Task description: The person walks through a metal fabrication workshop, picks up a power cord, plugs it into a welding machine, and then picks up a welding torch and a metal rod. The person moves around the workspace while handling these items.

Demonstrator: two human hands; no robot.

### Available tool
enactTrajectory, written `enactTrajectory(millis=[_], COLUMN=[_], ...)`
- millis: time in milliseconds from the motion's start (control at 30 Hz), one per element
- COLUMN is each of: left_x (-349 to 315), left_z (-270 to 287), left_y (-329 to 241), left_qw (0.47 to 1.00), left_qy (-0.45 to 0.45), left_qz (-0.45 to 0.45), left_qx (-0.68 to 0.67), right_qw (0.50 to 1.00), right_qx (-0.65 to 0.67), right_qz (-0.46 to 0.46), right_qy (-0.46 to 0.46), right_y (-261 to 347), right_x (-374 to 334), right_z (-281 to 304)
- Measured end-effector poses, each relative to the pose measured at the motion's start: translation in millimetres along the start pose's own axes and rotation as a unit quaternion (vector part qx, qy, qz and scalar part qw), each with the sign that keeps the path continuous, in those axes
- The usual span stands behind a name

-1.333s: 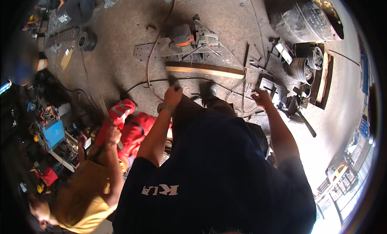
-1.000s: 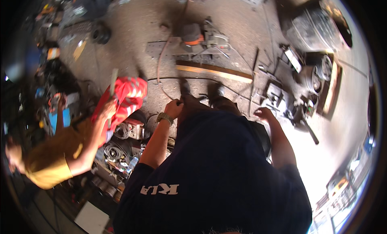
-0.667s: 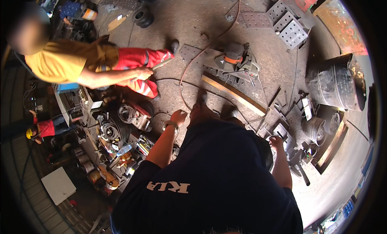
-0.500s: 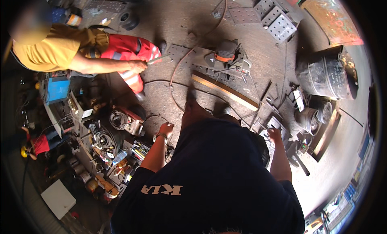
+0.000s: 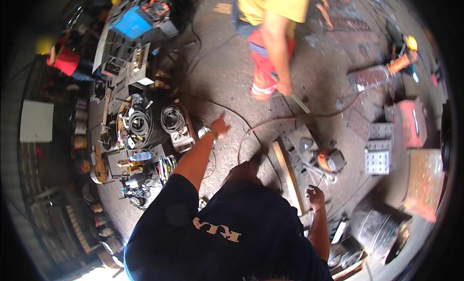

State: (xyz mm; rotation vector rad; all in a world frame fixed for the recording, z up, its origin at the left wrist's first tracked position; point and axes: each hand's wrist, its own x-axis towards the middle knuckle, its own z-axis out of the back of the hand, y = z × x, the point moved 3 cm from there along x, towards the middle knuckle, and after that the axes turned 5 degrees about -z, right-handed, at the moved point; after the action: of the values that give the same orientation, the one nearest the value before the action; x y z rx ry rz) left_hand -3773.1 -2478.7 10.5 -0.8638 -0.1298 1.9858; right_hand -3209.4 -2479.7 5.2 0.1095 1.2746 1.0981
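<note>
The person's left hand (image 5: 220, 126) is stretched out over the bare concrete floor (image 5: 217, 82), fingers loosely spread and holding nothing, a watch at the wrist. Nearest it, just to the left, sits a small reddish-brown box (image 5: 182, 136) with a dark coil of cable (image 5: 172, 119) lying on top of it; beside that is a second coil (image 5: 139, 124) in a round tray crowded with small parts. The right hand (image 5: 315, 198) hangs low by the person's side, fingers curled inward but gripping nothing I can make out, close to the near end of a long, pale wooden plank (image 5: 289, 177) that lies flat on the floor. The plank is narrow and straight-edged and runs alongside a grey perforated metal plate (image 5: 299, 136), with an orange-and-black power tool (image 5: 329, 160) just beyond it. A thin dark cable (image 5: 256, 131) loops across the floor between the two hands. Farther off, a second person in a yellow shirt and red trousers bends over, one hand (image 5: 284, 87) gripping a thin metal rod (image 5: 299, 103) whose tip reaches the perforated plate.
</note>
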Motion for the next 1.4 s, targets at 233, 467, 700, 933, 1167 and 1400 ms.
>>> enactTrajectory(millis=[233, 467, 700, 933, 1167, 1400], left_x=[51.7, 16.8, -64.7, 29.1, 3.9, -215.9], left_z=[150.0, -50.6, -180.7, -132.3, -60.6, -197.6], left_y=[100.6, 217.2, 103.3, 87.1, 100.8, 194.3], left_qw=[0.911, 0.940, 0.953, 0.967, 0.878, 0.939], left_qy=[-0.367, 0.209, 0.300, 0.130, -0.012, 0.279], left_qz=[-0.083, -0.077, -0.034, -0.126, 0.069, -0.181], left_qx=[-0.165, 0.259, 0.011, -0.178, -0.474, -0.092], right_qw=[0.963, 0.977, 0.937, 0.966, 0.928, 0.944], right_qx=[-0.231, -0.105, -0.187, -0.125, -0.055, -0.028], right_qz=[0.061, -0.141, -0.292, -0.104, 0.133, -0.023], right_qy=[-0.125, -0.117, -0.042, -0.202, -0.344, -0.327], right_y=[35.9, -0.3, -94.9, 34.7, 13.1, -122.6], right_x=[15.1, -78.6, -171.1, -149.5, -197.2, -242.5], right_z=[43.1, 25.8, -26.4, -12.9, 14.5, 18.6])
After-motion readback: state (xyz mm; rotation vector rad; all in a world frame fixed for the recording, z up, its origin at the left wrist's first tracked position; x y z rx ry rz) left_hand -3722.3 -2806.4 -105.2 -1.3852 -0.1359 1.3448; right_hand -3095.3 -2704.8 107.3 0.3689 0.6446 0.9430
